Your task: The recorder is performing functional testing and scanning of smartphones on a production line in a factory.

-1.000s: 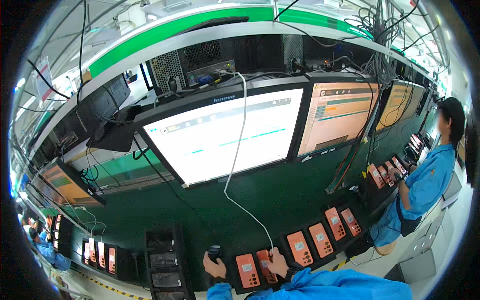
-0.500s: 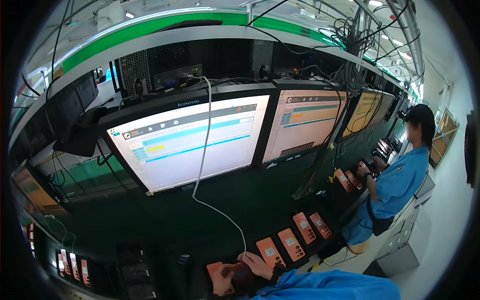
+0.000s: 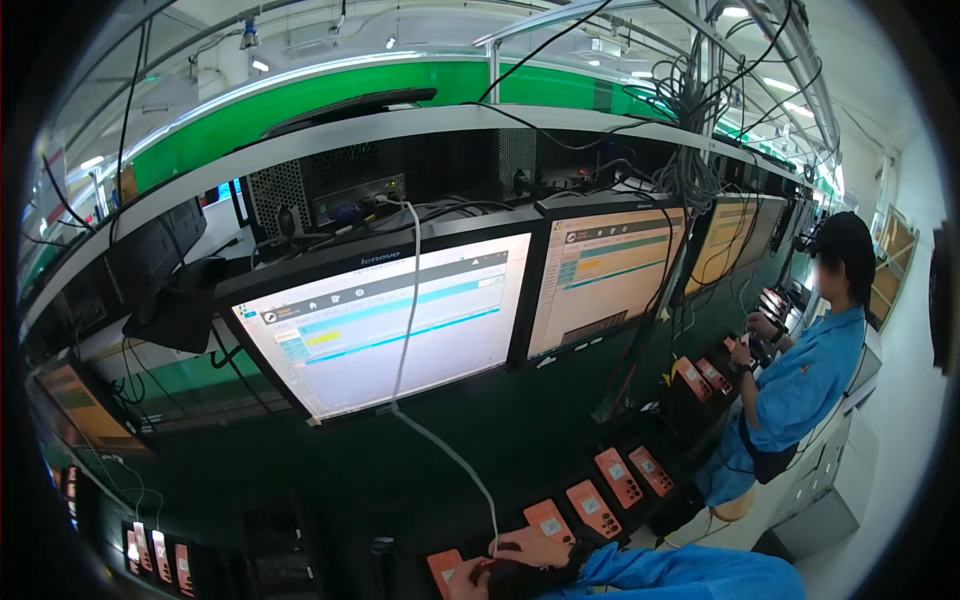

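Cable (image 3: 475, 474) above our right hand (image 3: 540, 550) — fingers pinching its end — could slip if tugged; our left hand (image 3: 465, 581) curls, hold unclear.

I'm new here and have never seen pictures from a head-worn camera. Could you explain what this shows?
There is no robot, just a person with bare hands. The view comes from a wide fisheye camera on their head, looking down, so straight edges bend. The left hand and right hand meet at the lower end of a pale cable; what they hold is mostly hidden. Salmon-coloured smartphones lie beside them, camera lenses up. Beyond stands a large monitor over a dark green bench. At right, a co-worker in blue handles things too.
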{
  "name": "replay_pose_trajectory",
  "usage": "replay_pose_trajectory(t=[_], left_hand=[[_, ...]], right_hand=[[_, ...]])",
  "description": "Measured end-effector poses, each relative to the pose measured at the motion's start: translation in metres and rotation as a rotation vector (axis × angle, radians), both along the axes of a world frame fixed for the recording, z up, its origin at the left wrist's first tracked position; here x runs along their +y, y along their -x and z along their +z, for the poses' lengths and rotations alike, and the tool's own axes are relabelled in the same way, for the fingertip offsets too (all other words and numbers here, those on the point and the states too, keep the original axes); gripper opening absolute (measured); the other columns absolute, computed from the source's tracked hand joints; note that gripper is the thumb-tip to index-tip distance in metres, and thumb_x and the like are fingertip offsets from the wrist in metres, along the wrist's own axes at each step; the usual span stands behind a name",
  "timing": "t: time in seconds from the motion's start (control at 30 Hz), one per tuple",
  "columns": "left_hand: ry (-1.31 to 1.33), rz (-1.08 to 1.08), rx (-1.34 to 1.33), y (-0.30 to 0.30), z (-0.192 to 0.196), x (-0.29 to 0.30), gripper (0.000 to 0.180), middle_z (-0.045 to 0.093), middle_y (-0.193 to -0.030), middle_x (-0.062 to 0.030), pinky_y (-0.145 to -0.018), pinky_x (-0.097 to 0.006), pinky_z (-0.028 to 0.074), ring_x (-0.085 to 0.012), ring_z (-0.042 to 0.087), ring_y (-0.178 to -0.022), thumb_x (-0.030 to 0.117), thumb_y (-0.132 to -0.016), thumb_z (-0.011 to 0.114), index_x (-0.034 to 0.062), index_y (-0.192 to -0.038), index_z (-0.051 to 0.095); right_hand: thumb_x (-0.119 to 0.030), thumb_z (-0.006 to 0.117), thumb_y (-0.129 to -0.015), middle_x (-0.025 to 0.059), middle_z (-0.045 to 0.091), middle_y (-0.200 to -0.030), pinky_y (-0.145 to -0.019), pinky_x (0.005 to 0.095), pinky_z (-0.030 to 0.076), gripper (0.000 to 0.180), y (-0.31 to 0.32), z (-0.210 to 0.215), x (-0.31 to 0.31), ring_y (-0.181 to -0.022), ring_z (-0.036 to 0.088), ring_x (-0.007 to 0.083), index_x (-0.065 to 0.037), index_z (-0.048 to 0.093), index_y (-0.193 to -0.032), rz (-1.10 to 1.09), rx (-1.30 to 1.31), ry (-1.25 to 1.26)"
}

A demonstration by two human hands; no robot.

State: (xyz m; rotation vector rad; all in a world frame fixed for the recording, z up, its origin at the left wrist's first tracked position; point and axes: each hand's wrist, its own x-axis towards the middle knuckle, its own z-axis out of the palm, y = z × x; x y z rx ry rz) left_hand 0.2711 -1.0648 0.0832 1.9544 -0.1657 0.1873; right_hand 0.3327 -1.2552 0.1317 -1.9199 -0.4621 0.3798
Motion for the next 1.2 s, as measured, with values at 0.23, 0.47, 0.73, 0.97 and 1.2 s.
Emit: replay_pose_trajectory(t=[0.23,0.47,0.73,0.97,1.2], left_hand=[[-0.070,-0.026,-0.044,0.007,0.009,-0.002,0.020,0.065,-0.092,-0.0167,-0.078,-0.039,0.047,-0.0330,0.062,-0.087,0.006,-0.081,0.061,0.0015,-0.100,0.062],[0.294,-0.020,0.275,-0.023,-0.009,-0.003,0.026,0.064,-0.100,-0.0113,-0.086,-0.031,0.048,-0.0200,0.062,-0.096,-0.008,-0.081,0.056,0.0003,-0.105,0.058],[0.170,0.389,0.117,-0.048,-0.033,-0.028,0.036,0.061,-0.112,-0.0157,-0.093,-0.034,0.044,-0.0265,0.057,-0.108,-0.002,-0.077,0.058,-0.0005,-0.113,0.056],[0.141,0.637,0.528,0.107,-0.012,0.006,0.022,0.063,-0.093,-0.0077,-0.073,-0.031,0.048,-0.0228,0.059,-0.087,0.004,-0.075,0.062,0.0052,-0.096,0.065],[0.665,1.373,0.927,0.375,-0.124,0.015,0.021,0.064,-0.089,-0.0088,-0.053,-0.031,0.048,-0.0211,0.061,-0.070,0.013,-0.084,0.058,0.0050,-0.103,0.059]], right_hand=[[-0.021,0.058,-0.090,0.0136,0.064,-0.097,-0.082,0.0352,0.048,0.022,0.005,-0.005,0.000,-0.091,0.062,0.0293,-0.004,0.064,-0.102,0.118,-0.137,0.083],[-0.025,0.061,-0.088,0.0122,0.062,-0.104,-0.083,0.0332,0.049,0.029,0.024,-0.027,-0.007,-0.094,0.062,0.0241,-0.004,0.062,-0.109,-0.207,-0.266,0.039],[-0.019,0.059,-0.090,0.0087,0.064,-0.096,-0.073,0.0275,0.050,0.025,0.073,-0.008,-0.053,-0.081,0.062,0.0152,-0.003,0.061,-0.109,-0.277,0.270,0.018],[-0.018,0.060,-0.090,0.0045,0.065,-0.091,-0.072,0.0240,0.048,0.024,0.071,-0.017,-0.028,-0.079,0.059,0.0090,-0.003,0.061,-0.108,0.036,0.445,-0.141],[-0.020,0.060,-0.089,0.0055,0.067,-0.090,-0.076,0.0281,0.050,0.022,0.076,-0.011,0.050,-0.084,0.062,0.0123,-0.004,0.064,-0.104,0.352,0.515,-0.116]])
